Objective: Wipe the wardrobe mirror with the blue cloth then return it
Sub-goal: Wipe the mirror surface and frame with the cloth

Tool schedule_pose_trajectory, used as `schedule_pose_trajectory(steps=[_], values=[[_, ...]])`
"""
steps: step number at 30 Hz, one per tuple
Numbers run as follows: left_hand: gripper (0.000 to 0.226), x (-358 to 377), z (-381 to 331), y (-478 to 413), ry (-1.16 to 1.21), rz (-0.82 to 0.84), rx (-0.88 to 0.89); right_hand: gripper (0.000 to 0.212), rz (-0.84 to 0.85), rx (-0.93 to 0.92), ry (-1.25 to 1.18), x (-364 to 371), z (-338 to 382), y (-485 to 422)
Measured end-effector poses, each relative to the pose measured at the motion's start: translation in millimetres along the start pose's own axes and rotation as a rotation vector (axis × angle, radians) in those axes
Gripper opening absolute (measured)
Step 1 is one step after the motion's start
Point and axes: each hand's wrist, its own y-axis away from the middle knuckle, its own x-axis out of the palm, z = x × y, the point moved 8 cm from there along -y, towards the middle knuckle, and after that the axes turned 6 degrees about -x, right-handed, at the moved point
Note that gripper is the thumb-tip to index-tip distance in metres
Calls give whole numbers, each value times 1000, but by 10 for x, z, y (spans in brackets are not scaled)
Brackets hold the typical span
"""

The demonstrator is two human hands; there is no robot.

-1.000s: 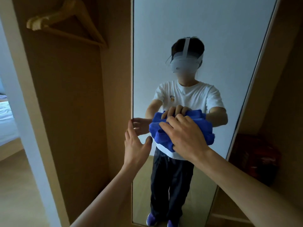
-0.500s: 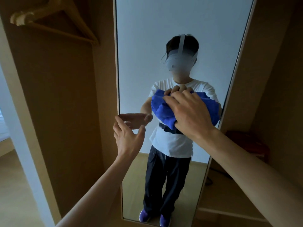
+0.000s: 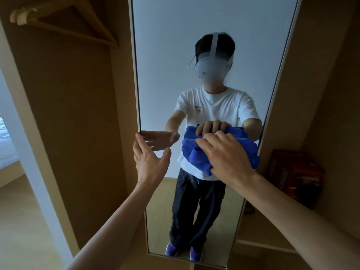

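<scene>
Right hand [image 3: 226,154] right of centre frame, fingers curled over bunched blue cloth [image 3: 196,158], pressing it on mirror [image 3: 175,55] near glass's right edge. Left hand [image 3: 150,160]: fingers straight, thumb spread wide, fingertips touching mirror's left edge. Your step looks like wiping. Brace that edge so panel doesn't swing. Flatten cloth, even pressure, overlapping passes; top and bottom of glass likely need covering too.

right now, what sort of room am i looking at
Most likely a bedroom, seen from an open wardrobe: a tall wardrobe mirror framed by wood panels, a wooden hanger hanging in the compartment to its left, and the edge of a bed with white bedding at far left.
</scene>
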Motion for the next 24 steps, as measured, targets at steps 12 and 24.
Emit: schedule_pose_trajectory(steps=[12, 24], values=[[107, 44, 74, 32, -9, 33, -51, 35, -188, 69, 24, -650, -663, -108], [108, 64, 147, 26, 10, 90, -26, 26, -112, -38, -56, -82, -271, 327]])
